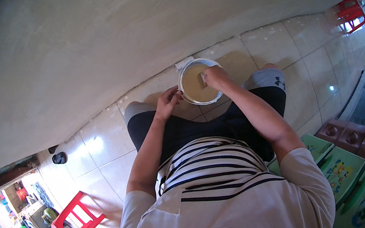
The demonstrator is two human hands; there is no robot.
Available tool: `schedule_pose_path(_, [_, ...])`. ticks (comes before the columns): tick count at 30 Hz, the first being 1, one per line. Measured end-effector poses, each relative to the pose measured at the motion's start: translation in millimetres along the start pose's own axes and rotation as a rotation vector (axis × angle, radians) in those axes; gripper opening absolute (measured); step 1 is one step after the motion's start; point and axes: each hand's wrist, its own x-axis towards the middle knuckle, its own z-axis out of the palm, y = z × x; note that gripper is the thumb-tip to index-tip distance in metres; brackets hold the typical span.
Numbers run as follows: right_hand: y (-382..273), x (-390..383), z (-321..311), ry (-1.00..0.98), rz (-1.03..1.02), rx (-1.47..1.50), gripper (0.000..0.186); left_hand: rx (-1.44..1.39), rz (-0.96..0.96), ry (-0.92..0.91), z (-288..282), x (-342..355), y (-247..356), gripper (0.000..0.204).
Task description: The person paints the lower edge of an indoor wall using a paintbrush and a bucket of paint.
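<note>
Tiled floor (103, 146), right hand (215, 77) hiding tool in bucket (185, 74), contents unclear

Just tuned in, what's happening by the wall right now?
A person crouches on the tiled floor facing a plastered wall. The left hand grips the rim of a white bucket filled with a pale beige mix. The right hand is over the bucket, holding a small flat tool down at the surface of the mix. A red plastic chair stands behind.

A bare plastered wall (111, 40) meets a glossy pale tiled floor (103, 148), red plastic chairs (74, 220) standing nearby.
</note>
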Motion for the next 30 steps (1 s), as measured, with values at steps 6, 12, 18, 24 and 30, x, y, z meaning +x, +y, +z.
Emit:
schedule_pose_path(6, [-2.0, -3.5, -2.1, 0.061, -0.053, 0.039, 0.020, -0.026, -0.005, 0.028, 1.9, -4.0, -2.1, 0.044])
schedule_pose_path(12, [13.6, -2.8, -12.4, -0.015, -0.098, 0.074, 0.021, 0.047, -0.007, 0.060, 7.3, -15.2, 3.3, 0.043])
schedule_pose_path(18, [8.1, -6.2, -28.0, -0.079, -0.134, 0.012, 0.022, -0.023, -0.135, 0.133, 19.5, -13.9, 15.4, 0.045])
schedule_pose_path(24, [3.0, -2.9, -47.2, -0.105, -0.148, 0.019, 0.024, -0.265, -0.212, 0.185, 29.3, -9.8, 4.4, 0.043])
schedule_pose_path(30, [-3.4, 5.0, -65.7, -0.159, -0.165, 0.069, 0.025, -0.152, -0.291, 0.221, 32.9, -8.9, 23.5, 0.038])
